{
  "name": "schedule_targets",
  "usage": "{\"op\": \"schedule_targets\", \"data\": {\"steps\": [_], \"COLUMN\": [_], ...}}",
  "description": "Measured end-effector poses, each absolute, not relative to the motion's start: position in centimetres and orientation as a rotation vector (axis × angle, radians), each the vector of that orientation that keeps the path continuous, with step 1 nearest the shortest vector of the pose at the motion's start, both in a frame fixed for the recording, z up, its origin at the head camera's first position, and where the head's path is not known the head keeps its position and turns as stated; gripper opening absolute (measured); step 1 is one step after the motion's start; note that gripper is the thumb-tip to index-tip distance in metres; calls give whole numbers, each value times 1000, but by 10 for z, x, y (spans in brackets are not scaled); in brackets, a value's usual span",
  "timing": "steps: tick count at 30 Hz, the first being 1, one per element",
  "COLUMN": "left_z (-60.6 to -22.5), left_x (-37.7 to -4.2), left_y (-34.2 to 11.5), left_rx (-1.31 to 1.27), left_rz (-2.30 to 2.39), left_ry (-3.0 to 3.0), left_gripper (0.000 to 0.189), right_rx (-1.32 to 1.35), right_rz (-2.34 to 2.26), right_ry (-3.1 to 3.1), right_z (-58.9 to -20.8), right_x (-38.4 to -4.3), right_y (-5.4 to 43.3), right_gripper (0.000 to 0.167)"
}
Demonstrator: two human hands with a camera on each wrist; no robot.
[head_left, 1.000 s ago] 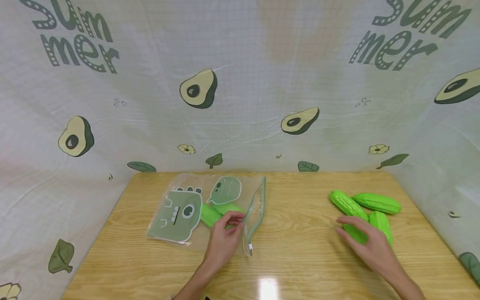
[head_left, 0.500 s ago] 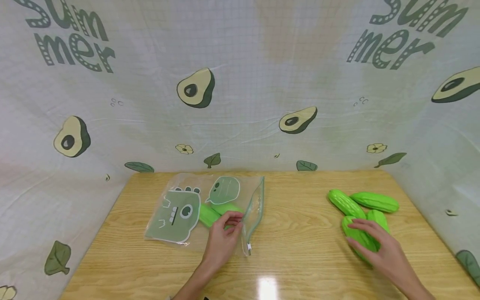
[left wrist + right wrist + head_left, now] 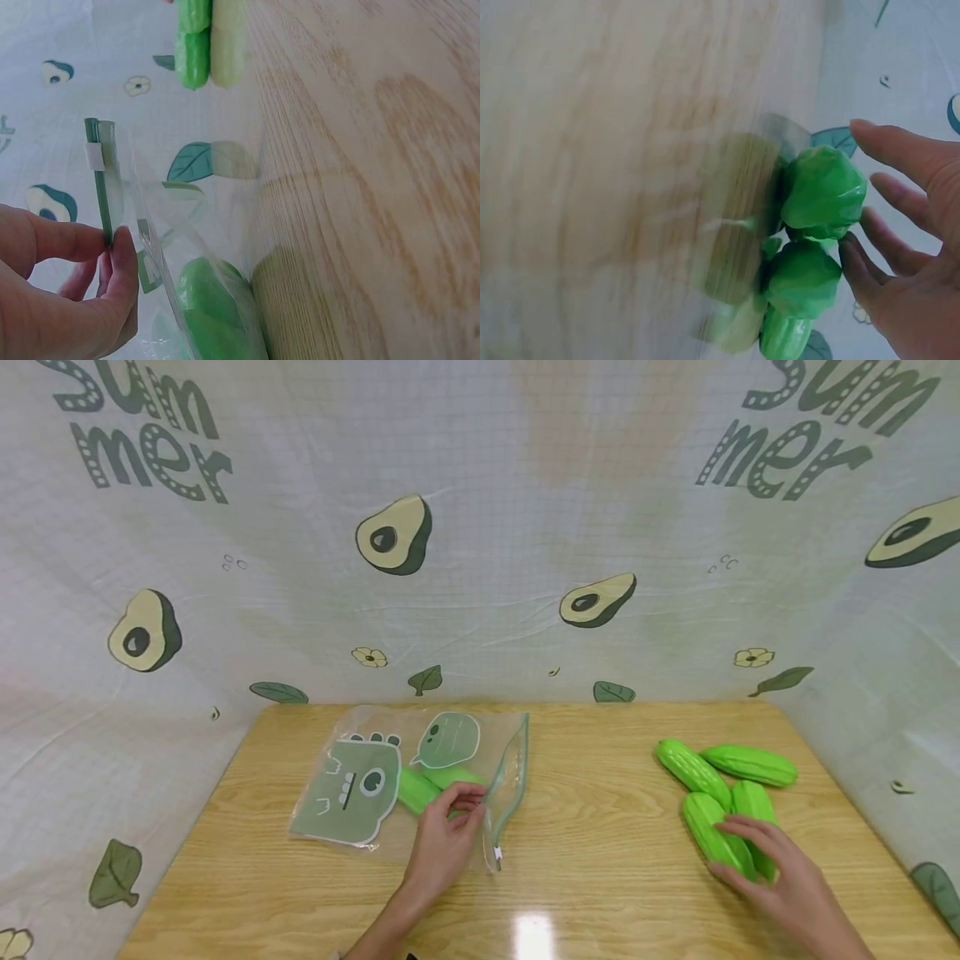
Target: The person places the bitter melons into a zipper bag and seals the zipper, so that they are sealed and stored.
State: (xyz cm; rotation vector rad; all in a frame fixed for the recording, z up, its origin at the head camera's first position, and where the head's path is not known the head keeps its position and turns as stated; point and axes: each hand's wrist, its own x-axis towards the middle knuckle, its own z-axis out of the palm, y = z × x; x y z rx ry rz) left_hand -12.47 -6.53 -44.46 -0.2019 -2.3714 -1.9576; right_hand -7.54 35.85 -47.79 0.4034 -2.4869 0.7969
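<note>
My left hand (image 3: 448, 833) pinches the zip edge of a clear zip bag (image 3: 465, 739) between thumb and fingers. The bag lies flat with a monster print, its mouth parted toward the right and a white slider (image 3: 94, 157) on the green strip. Inside it show green cucumbers (image 3: 417, 790), partly hidden by the print and my hand. At the right, my right hand (image 3: 783, 877) is spread loosely over the near end of a bright green ridged cucumber (image 3: 707, 822). Its fingertips are right at the cucumber's surface, not closed round it. Another cucumber (image 3: 753, 802) lies partly under the fingers.
Two more cucumbers lie behind: one slanted (image 3: 693, 770) and one pointing right (image 3: 750, 764). All rest on a wooden table (image 3: 592, 810). A pale printed cloth (image 3: 480, 635) rises along the table's back and sides.
My right hand has moved right and toward me over the near cucumbers, uncovering more of the front one. The left hand and bag have stayed in place.
</note>
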Motion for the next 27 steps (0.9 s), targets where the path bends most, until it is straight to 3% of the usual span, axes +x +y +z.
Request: {"op": "schedule_targets", "data": {"steps": [14,27], "left_z": [-444,-444], "left_x": [-125,-125], "left_y": [-66,-67], "left_rx": [-199,-195], "left_rz": [-1954,-1952], "left_ry": [-2388,-2390], "left_gripper": [19,19], "right_rx": [453,459], "right_rz": [696,634], "right_ry": [-2503,-2516], "right_z": [-485,-483], "right_x": [-74,-74], "right_y": [362,363], "right_gripper": [78,72]}}
